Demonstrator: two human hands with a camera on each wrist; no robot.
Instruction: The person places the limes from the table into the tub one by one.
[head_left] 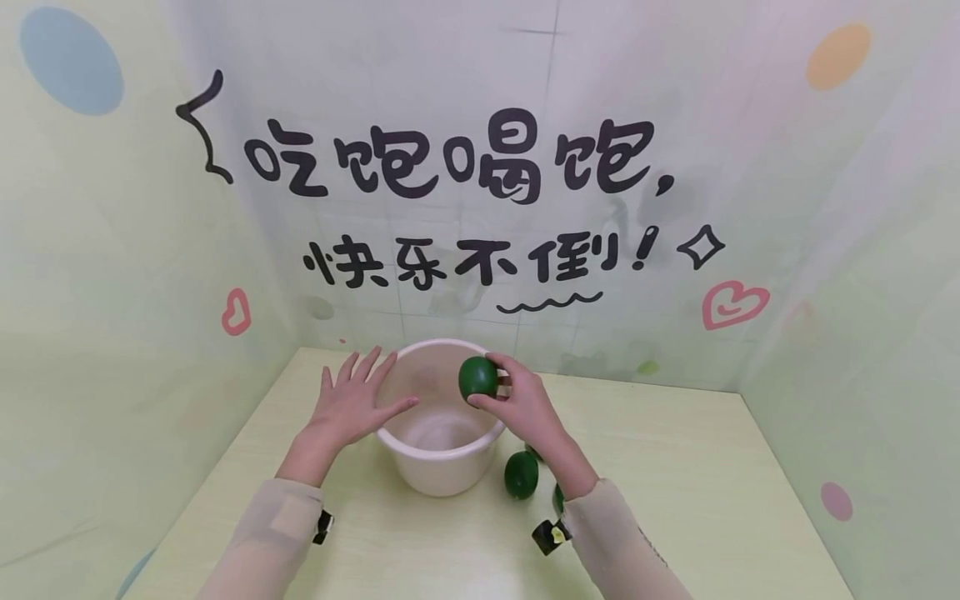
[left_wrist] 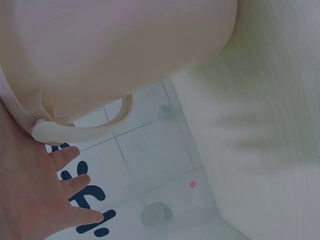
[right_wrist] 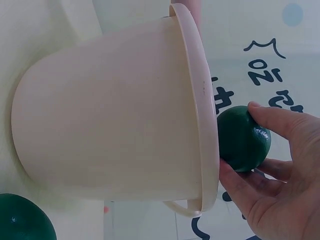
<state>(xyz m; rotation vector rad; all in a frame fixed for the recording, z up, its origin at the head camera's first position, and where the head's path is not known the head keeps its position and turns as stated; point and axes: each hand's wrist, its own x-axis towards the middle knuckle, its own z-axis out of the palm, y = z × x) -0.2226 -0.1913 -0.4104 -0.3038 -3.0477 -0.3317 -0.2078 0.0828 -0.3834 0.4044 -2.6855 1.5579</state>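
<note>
- Right hand [head_left: 528, 408]: pinching one dark green fruit [head_left: 477, 377] between thumb and fingers, opened about as wide as the fruit. Right wrist view has it just above the rim; can't tell if fruit touches rim.
- Left hand [head_left: 348, 407]: empty, fingers spread wide, thumb out over the bucket mouth. Hand is at the left rim; exact contact unclear.
- Bucket [head_left: 442, 472]: pale, upright on the table [head_left: 675, 492], toward the back edge, nearer left edge than right. Bottom visible through the mouth. Handle [left_wrist: 82, 133] shows on its side in left wrist view.
- Loose fruit [head_left: 521, 475]: on table, just beside the bucket, on the side facing the table's right edge. Two more green pieces partly hidden by right forearm.
- Writing: black Chinese characters [head_left: 450, 158] on backdrop [head_left: 450, 50] beyond the table's back edge, two lines: "吃饱喝饱," / "快乐不倒!". Wavy underline below, pink heart [head_left: 735, 306] to the right.
</note>
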